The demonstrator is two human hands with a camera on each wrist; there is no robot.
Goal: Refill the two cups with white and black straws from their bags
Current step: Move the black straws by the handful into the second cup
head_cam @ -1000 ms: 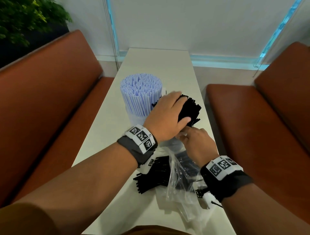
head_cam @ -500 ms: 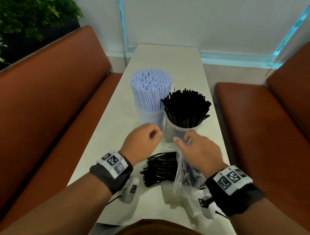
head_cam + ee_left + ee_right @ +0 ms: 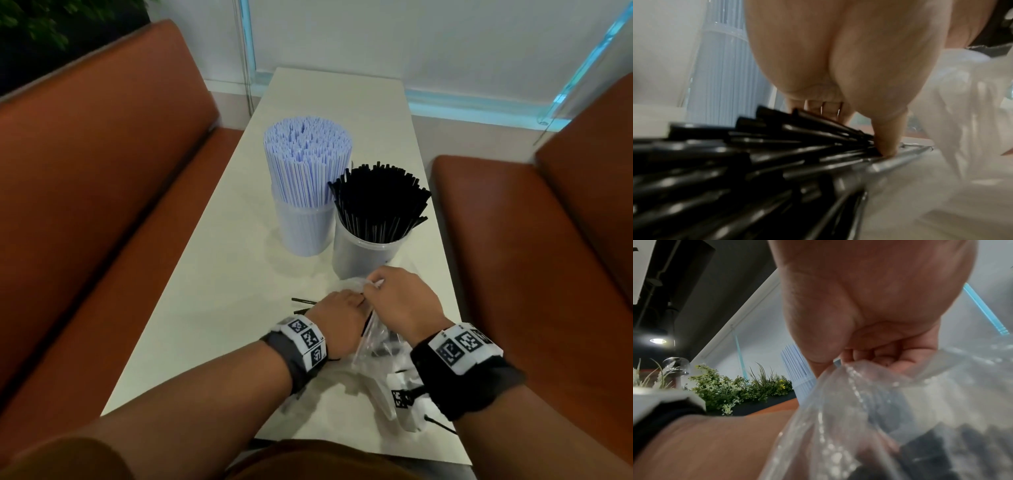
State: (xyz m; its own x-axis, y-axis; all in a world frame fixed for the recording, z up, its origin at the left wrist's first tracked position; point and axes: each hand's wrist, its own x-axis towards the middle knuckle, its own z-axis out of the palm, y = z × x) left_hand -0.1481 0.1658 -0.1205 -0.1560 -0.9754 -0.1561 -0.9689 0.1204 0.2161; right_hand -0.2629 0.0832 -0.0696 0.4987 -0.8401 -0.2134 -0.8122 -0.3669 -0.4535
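Observation:
Two clear cups stand mid-table in the head view: the left cup [image 3: 303, 229] is packed with white straws [image 3: 306, 161], the right cup [image 3: 363, 257] holds black straws [image 3: 380, 202]. Just in front of them lies a clear plastic bag [image 3: 375, 342] with loose black straws [image 3: 303, 301] poking out to the left. My left hand [image 3: 349, 303] grips that bundle of black straws [image 3: 735, 162], thumb [image 3: 888, 142] pressed onto it. My right hand [image 3: 373, 284] pinches the bag's upper edge [image 3: 851, 369] and holds it up; dark straws [image 3: 941, 443] show through the film.
The narrow white table [image 3: 205, 308] runs away from me between two brown benches [image 3: 102, 205] [image 3: 534, 257]. A wall with a glass panel [image 3: 342, 41] closes the far end. More crumpled plastic [image 3: 376, 390] lies near the front edge.
My left hand came off the top of the black straws in the cup and dropped to the loose bundle at the bag's mouth. My right hand kept hold of the bag.

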